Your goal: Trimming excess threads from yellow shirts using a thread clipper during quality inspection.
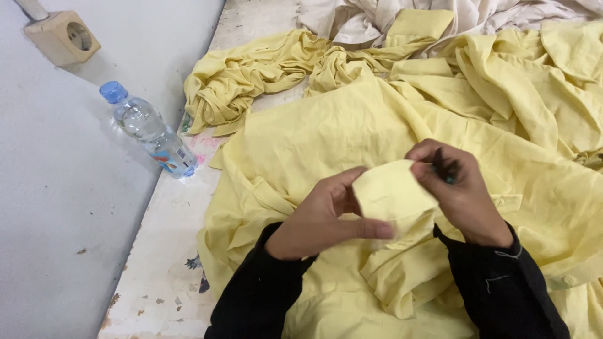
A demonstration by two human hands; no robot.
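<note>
Both forearms, in black sleeves, are rising from the lower edge of the view and converging near the centre. The left hand (323, 220) is lying palm inward, its fingers curled and its thumb extending rightward. The right hand (461, 194) is sitting slightly higher, back upward, its fingertips (422, 164) bending leftward in a pinch.

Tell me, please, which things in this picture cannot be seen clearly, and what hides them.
- Dark tool, head view: mostly hidden inside the right hand; its kind cannot be told.
- Yellow fabric piece: its lower part is covered by the left hand.
- Bottle label: too small to make out.
- Wall socket: its top is cut off by the upper edge.
- White cloth: cut off by the upper edge.
</note>
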